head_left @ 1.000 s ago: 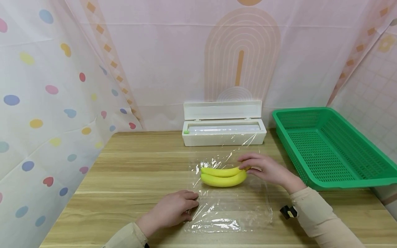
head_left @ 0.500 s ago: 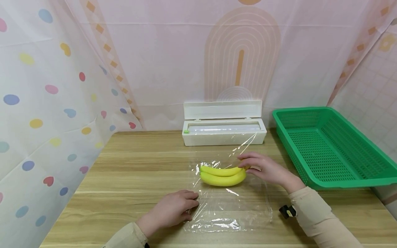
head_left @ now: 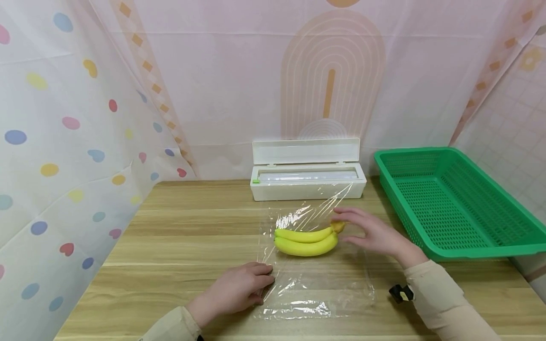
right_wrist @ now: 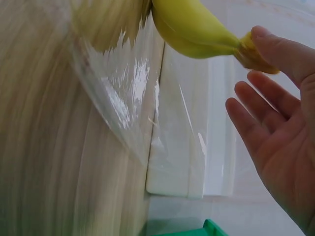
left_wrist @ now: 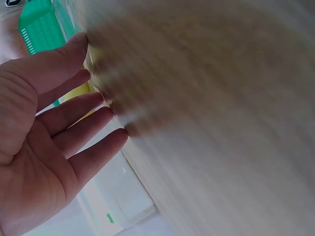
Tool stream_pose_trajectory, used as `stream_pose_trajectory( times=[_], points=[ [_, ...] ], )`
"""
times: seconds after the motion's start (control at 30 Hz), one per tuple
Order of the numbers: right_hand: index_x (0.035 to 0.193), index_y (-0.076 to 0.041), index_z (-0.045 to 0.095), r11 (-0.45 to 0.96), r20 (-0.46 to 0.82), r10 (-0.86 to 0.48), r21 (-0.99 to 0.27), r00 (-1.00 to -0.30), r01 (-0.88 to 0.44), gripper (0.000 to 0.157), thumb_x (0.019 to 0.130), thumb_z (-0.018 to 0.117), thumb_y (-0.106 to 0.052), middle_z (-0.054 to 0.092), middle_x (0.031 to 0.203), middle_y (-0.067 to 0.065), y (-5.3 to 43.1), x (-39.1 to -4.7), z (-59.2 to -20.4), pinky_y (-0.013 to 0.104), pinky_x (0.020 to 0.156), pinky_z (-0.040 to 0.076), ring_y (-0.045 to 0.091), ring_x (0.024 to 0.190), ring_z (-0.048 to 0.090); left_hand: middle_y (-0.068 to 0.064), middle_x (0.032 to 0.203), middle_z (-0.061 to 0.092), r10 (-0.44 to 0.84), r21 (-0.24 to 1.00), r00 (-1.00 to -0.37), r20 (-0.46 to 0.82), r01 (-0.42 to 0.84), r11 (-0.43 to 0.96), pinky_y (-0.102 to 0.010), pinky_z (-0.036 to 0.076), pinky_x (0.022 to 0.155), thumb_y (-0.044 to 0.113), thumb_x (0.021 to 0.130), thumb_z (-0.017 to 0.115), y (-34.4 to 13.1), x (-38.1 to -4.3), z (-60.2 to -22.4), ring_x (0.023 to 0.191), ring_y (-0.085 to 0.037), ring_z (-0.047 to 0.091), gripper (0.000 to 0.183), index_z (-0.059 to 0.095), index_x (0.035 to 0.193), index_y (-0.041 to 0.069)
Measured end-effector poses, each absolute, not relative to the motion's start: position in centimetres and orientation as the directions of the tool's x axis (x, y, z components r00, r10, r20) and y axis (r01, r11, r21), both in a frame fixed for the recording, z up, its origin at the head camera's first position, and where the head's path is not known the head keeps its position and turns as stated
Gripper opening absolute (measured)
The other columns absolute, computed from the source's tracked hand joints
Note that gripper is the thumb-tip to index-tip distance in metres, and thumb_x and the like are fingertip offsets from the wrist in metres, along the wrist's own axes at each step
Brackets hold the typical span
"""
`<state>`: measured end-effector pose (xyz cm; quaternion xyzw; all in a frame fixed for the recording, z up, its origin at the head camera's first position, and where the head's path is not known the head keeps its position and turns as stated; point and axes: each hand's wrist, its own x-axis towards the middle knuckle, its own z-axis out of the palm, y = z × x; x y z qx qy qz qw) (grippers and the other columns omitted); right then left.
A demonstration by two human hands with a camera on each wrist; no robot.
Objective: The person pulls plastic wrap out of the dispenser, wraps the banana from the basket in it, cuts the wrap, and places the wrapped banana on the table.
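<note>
Two joined yellow bananas (head_left: pixel 304 242) lie on a sheet of cling film (head_left: pixel 315 284) spread over the table. My right hand (head_left: pixel 371 233) is around their brown stem end, thumb and fingers spread apart. In the right wrist view the thumb (right_wrist: pixel 283 51) overlaps the stem (right_wrist: pixel 253 54), while the other fingers stand off below it. My left hand (head_left: pixel 239 289) rests at the film's left edge, fingertips down on the tabletop. The left wrist view shows those fingers (left_wrist: pixel 83 115) nearly straight. The film runs back to a white dispenser box (head_left: pixel 309 191), lid up, a roll inside.
A green perforated basket (head_left: pixel 426 234) stands at the right of the table. Behind the dispenser hangs a pink patterned cloth (head_left: pixel 222 94), and a dotted cloth (head_left: pixel 85 166) borders the left side. A small green slider (head_left: pixel 256 181) sits on the dispenser's left end.
My right hand has shifted slightly right and its fingers have spread, uncovering the brown stem. The film behind the bananas shows more creases. My left hand stays in place.
</note>
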<state>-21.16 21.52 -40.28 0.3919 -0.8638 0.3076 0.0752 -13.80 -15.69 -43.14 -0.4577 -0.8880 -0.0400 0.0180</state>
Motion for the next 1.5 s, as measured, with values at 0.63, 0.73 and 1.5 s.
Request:
stream_pose_trajectory(
  times=[0.63, 0.73, 1.5],
  points=[
    [0.132, -0.004, 0.059, 0.514, 0.488, -0.599, -0.373, -0.634, -0.773, 0.062, 0.074, 0.081, 0.001, 0.053, 0.139, 0.016, 25.2, -18.7, -40.3, 0.012, 0.110, 0.023, 0.029, 0.128, 0.048, -0.008, 0.123, 0.062, 0.835, 0.071, -0.515, 0.193, 0.856, 0.512, -0.039, 0.050, 0.099, 0.027, 0.072, 0.087, -16.2, -14.0, -42.8, 0.115, -0.025, 0.058, 0.047, 0.070, 0.113, 0.012],
    [0.133, -0.004, 0.058, 0.521, 0.485, -0.599, -0.367, -0.637, -0.770, 0.063, 0.075, 0.082, -0.002, 0.052, 0.140, 0.016, 25.7, -18.3, -40.5, 0.012, 0.111, 0.022, 0.027, 0.130, 0.047, -0.012, 0.128, 0.062, 0.838, 0.075, -0.508, 0.199, 0.861, 0.504, -0.042, 0.050, 0.099, 0.028, 0.072, 0.086, -16.3, -13.9, -42.8, 0.117, -0.028, 0.058, 0.050, 0.070, 0.116, 0.010],
    [0.131, -0.009, 0.061, 0.502, 0.470, -0.654, -0.315, -0.592, -0.805, 0.063, 0.072, 0.083, -0.004, 0.055, 0.138, 0.007, 27.1, -16.1, -40.9, 0.009, 0.108, 0.025, 0.020, 0.127, 0.049, -0.008, 0.117, 0.069, 0.851, 0.091, -0.457, 0.258, 0.888, 0.450, -0.040, 0.054, 0.093, 0.022, 0.072, 0.086, -19.1, -13.0, -41.9, 0.108, -0.023, 0.064, 0.037, 0.074, 0.105, 0.011]
  ],
)
